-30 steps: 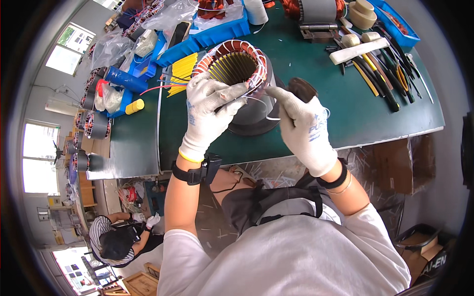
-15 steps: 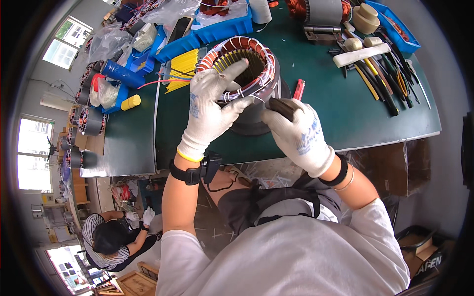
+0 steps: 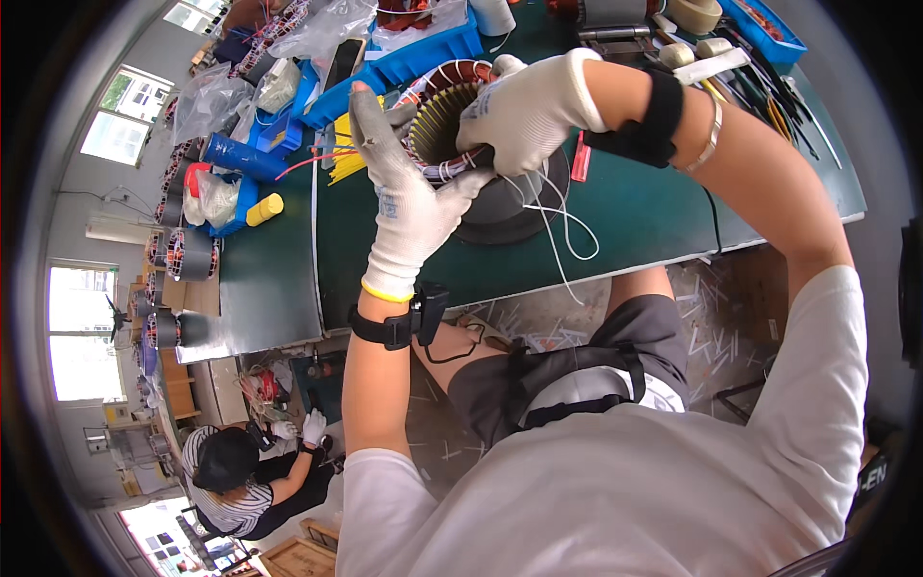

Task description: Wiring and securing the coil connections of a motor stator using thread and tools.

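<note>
A motor stator [image 3: 440,111] with copper windings laced in white cord and yellow slot liners sits on a dark round stand [image 3: 510,213]. My left hand [image 3: 404,183], in a white glove, is at its left side. Its index finger stretches upward and apart, and the thumb touches the near rim. Over the stator's right side reaches my gloved right hand [image 3: 529,111]. Its fingers are bent and closed at the near right of the ring, hiding what they hold. Loose white cord [image 3: 567,216] hangs below that hand in loops over the table edge.
Yellow strips [image 3: 346,154] and blue bins [image 3: 423,60] lie behind and left. A red-handled cutter [image 3: 581,157] is to the right of the stand. Hand tools lie at far right. A blue cylinder [image 3: 240,156] stands left. Another person [image 3: 236,471] works at lower left.
My right hand has swung from right of the stator onto its ring, and the dark block it held no longer shows. My left index finger has left the opening. White cord now hangs loose.
</note>
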### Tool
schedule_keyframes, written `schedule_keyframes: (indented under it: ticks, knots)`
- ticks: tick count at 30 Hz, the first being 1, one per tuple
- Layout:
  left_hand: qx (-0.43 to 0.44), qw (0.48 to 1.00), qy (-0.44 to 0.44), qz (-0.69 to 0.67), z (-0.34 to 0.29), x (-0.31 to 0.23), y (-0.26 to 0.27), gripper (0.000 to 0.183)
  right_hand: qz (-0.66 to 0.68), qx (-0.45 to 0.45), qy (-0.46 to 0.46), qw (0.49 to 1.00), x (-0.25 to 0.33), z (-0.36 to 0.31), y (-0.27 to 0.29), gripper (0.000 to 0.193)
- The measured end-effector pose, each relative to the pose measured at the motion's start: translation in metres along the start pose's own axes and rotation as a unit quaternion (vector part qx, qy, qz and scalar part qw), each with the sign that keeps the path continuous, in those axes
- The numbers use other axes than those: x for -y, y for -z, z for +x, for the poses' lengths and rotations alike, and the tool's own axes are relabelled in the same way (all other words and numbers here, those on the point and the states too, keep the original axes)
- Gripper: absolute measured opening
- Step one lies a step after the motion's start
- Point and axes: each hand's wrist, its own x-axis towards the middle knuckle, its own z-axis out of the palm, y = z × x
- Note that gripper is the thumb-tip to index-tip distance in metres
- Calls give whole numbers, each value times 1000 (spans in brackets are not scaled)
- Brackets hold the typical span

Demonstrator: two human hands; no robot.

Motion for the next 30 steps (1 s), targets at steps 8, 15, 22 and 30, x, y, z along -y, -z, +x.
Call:
schedule_keyframes:
  ticks: [8,15,22,30]
  knots:
    - [39,997,60,-39,5,-3,5,119,646,-448,234,572,-4,-49,-45,40]
    - [111,994,6,15,10,-8,12,72,155,-509,-17,846,14,-57,-141,15]
    - [109,993,16,36,10,-11,13,68,765,-403,173,471,45,-69,-163,47]
    - [75,994,-1,75,8,-25,10,54,366,-726,121,569,59,-193,-114,17]
